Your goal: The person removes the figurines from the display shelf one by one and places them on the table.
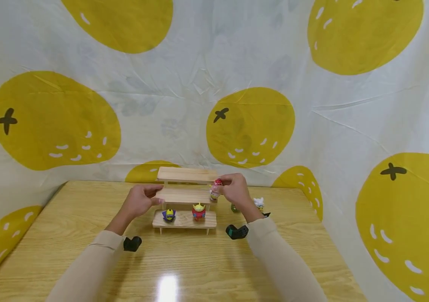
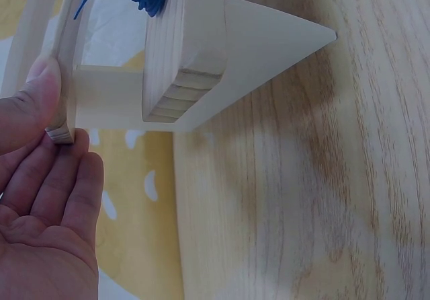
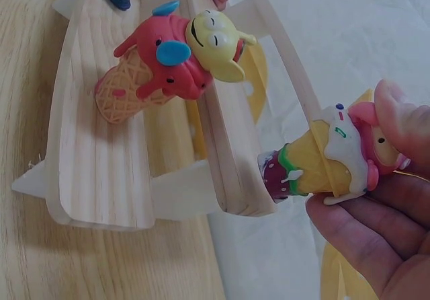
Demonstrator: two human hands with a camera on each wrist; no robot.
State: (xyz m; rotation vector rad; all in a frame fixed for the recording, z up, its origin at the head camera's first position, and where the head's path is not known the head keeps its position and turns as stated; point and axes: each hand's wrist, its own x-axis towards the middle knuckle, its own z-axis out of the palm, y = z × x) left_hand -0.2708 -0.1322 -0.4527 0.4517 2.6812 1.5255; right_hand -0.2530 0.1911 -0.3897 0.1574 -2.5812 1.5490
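The person's right grip was closed around the pink top of a cone-shaped figurine, thumb on one side and fingers on the other, with the figurine's dark red base left of that grip, at the right end of the middle shelf; whether the base bore fully on the wood could not be told. The left grip pinched the opposite end of the same shelf. Between the grips stood the three-tier stand, its top shelf higher than the middle one, its bottom shelf lower and nearer the person. On that lowest tier, a blue-and-yellow figurine sat right of the left grip, and a red figurine with a yellow head sat below and left of the right grip. On the bench, a white figurine lay to the right grip's right, and a green item showed just below it, partly hidden.
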